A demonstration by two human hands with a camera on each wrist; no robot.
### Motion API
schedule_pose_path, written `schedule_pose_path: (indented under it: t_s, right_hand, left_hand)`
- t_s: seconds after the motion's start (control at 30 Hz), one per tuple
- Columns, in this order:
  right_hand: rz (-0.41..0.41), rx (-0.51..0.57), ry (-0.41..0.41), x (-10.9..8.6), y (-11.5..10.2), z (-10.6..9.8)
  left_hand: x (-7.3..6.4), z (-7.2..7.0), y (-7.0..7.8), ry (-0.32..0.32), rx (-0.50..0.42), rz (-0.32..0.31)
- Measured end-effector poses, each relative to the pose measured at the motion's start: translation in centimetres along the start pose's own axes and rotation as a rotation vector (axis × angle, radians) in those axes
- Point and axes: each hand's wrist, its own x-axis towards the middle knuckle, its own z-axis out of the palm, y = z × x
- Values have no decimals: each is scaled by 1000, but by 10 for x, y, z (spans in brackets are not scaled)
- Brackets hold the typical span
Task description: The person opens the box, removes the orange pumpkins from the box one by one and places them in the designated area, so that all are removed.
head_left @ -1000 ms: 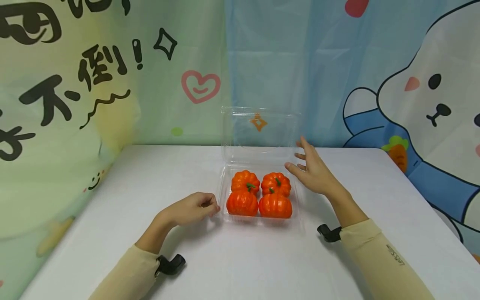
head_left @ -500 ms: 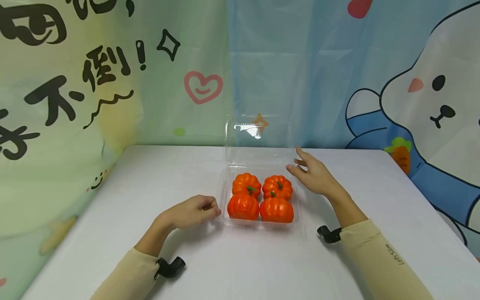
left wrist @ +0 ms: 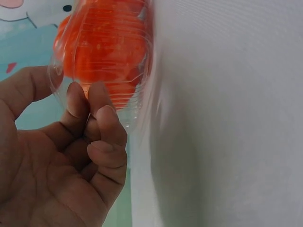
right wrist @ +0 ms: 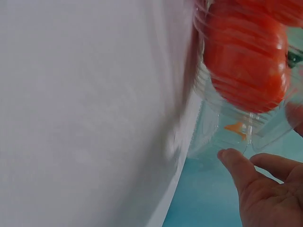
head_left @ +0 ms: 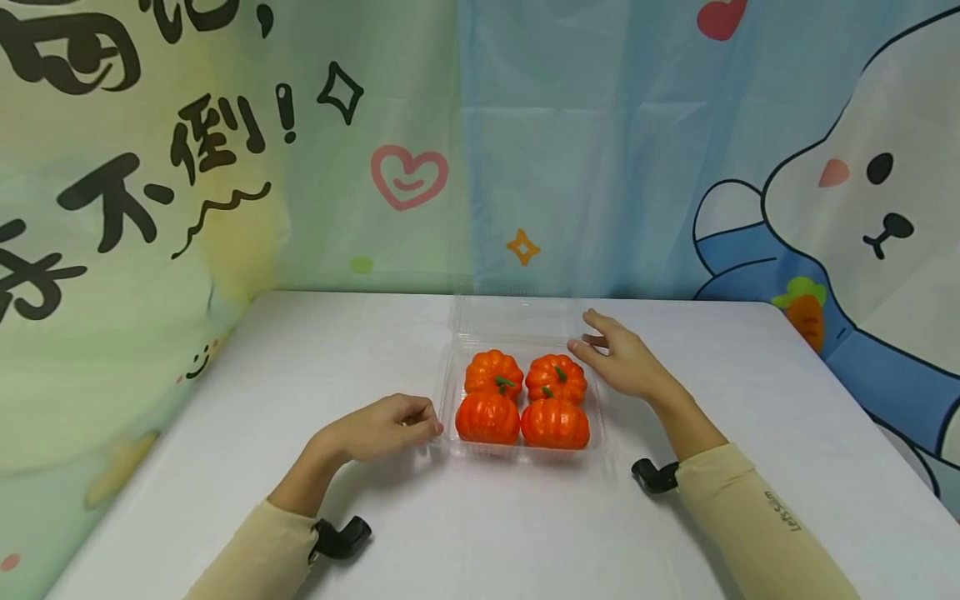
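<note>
Clear plastic hinged container (head_left: 517,452), bearing four glossy orange pumpkins with green stems (head_left: 487,419), lies between both hands. The left hand (head_left: 390,425) pinches its left rim; beside its transparent lid (head_left: 517,317), the right hand (head_left: 622,358) has loosely spread fingers, contact unclear. The left wrist view shows the left palm, hidden from the head camera.

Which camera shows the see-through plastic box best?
The head view, because it shows the clear, four-sided plastic box from above, its lid open, with four glossy orange pumpkins inside. The left wrist view shows mainly one ribbed side, by the person's left hand; the right wrist view shows another, cut off at the top.
</note>
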Motion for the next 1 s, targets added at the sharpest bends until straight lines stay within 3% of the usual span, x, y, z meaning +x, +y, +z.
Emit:
schedule_pose_path:
  t_s: [0.57, 1.0]
  right_hand:
    - [-49, 13, 46, -12, 2, 0]
    - [-221, -33, 186, -35, -19, 3]
  left_hand:
    - [-1, 0, 1, -24, 19, -17]
    - [-1, -2, 0, -25, 12, -23]
